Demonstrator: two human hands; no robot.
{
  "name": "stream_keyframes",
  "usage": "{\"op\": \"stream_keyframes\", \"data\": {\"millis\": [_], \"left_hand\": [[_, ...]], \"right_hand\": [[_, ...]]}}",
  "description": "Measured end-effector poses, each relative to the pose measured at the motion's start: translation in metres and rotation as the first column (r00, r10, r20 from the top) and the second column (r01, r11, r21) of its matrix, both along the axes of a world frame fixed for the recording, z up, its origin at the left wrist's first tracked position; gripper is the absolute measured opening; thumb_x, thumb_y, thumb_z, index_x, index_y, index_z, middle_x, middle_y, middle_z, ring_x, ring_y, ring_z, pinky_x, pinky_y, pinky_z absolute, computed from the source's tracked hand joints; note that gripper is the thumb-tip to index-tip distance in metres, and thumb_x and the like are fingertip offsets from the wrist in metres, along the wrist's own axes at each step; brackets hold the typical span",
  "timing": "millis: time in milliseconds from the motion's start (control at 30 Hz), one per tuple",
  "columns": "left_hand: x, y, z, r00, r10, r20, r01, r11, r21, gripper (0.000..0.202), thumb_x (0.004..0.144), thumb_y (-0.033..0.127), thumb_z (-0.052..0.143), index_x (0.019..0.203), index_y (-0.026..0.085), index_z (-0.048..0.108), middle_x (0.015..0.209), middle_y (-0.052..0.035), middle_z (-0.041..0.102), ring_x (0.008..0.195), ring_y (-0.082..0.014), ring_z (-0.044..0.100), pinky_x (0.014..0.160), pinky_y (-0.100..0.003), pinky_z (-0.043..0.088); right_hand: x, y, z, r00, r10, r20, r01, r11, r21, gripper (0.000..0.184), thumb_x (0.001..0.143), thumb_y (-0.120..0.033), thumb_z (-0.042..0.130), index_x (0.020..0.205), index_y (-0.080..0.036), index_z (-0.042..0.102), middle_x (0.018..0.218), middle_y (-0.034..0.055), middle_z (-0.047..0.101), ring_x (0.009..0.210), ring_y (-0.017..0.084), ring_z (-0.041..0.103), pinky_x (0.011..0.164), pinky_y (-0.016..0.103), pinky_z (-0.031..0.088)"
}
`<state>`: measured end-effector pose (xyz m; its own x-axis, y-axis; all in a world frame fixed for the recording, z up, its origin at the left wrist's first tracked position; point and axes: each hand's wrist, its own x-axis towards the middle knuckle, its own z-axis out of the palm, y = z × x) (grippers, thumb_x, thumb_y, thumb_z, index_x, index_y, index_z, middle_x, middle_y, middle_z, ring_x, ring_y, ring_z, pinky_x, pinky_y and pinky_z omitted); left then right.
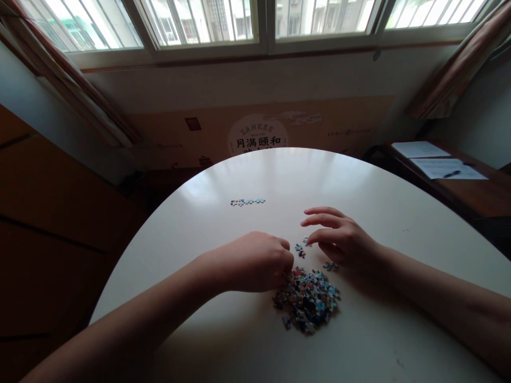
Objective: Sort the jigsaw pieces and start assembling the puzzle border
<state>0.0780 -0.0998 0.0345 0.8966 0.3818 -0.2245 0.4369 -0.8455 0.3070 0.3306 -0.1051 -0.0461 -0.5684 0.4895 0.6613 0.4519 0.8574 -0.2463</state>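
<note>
A heap of small coloured puzzle pieces (309, 300) lies on the round white table (247, 175). My left hand (255, 260) rests at the heap's upper left edge, its fingers curled down into the pieces; what they grip is hidden. Beyond the heap my right hand (339, 236) hovers with fingers stretched out, the thumb and forefinger tips close to two loose pieces (301, 247). Another loose piece (330, 265) lies under the right palm. A short joined strip of pieces (247, 201) sits farther back on the table.
A cardboard panel with printed lettering (257, 135) leans against the wall under the window. At the right stands a dark wooden desk (475, 191) with sheets of paper (435, 158) and a pen (452, 173). Curtains hang at both window sides.
</note>
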Motion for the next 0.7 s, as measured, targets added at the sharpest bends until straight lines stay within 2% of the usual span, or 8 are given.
{"op": "stream_keyframes", "data": {"millis": [200, 333, 467, 700], "left_hand": [[-0.005, 0.014, -0.005, 0.996, 0.067, 0.054, -0.067, 0.998, -0.015, 0.005, 0.083, 0.019, 0.070, 0.080, 0.022, 0.073, 0.084, 0.0012, 0.069, 0.064, -0.0106, 0.056, 0.060, -0.027, 0.039], [-0.009, 0.024, -0.010, 0.989, 0.124, 0.077, -0.122, 0.992, -0.024, 0.008, 0.085, 0.019, 0.069, 0.085, 0.023, 0.076, 0.088, 0.0000, 0.072, 0.069, -0.0120, 0.059, 0.065, -0.026, 0.041], [-0.013, 0.030, -0.011, 0.987, 0.137, 0.086, -0.133, 0.989, -0.058, 0.007, 0.085, 0.019, 0.069, 0.084, 0.022, 0.075, 0.085, -0.0006, 0.070, 0.071, -0.0130, 0.059, 0.066, -0.026, 0.042], [-0.018, 0.038, -0.011, 0.992, 0.126, 0.008, -0.122, 0.969, -0.213, 0.008, 0.086, 0.028, 0.068, 0.085, 0.020, 0.067, 0.082, 0.0002, 0.064, 0.070, -0.0129, 0.055, 0.064, -0.027, 0.040]], "right_hand": [[0.001, 0.000, 0.000, 1.000, -0.003, 0.012, 0.003, 1.000, -0.010, 0.029, 0.081, -0.002, 0.054, 0.089, -0.025, 0.071, 0.115, 0.0055, 0.071, 0.122, 0.026, 0.060, 0.098, 0.048, 0.055], [0.002, 0.001, -0.002, 1.000, 0.005, 0.014, -0.004, 1.000, -0.016, 0.029, 0.081, -0.002, 0.055, 0.089, -0.025, 0.071, 0.116, 0.0056, 0.071, 0.123, 0.026, 0.060, 0.098, 0.048, 0.055], [0.002, 0.000, -0.002, 1.000, 0.002, 0.012, -0.002, 1.000, -0.022, 0.028, 0.082, -0.003, 0.054, 0.089, -0.024, 0.071, 0.115, 0.0057, 0.071, 0.123, 0.026, 0.059, 0.098, 0.048, 0.055], [0.001, 0.000, -0.001, 1.000, 0.004, 0.010, -0.003, 0.999, -0.038, 0.028, 0.082, -0.002, 0.054, 0.088, -0.024, 0.071, 0.115, 0.0059, 0.071, 0.122, 0.026, 0.059, 0.098, 0.048, 0.055]]}}
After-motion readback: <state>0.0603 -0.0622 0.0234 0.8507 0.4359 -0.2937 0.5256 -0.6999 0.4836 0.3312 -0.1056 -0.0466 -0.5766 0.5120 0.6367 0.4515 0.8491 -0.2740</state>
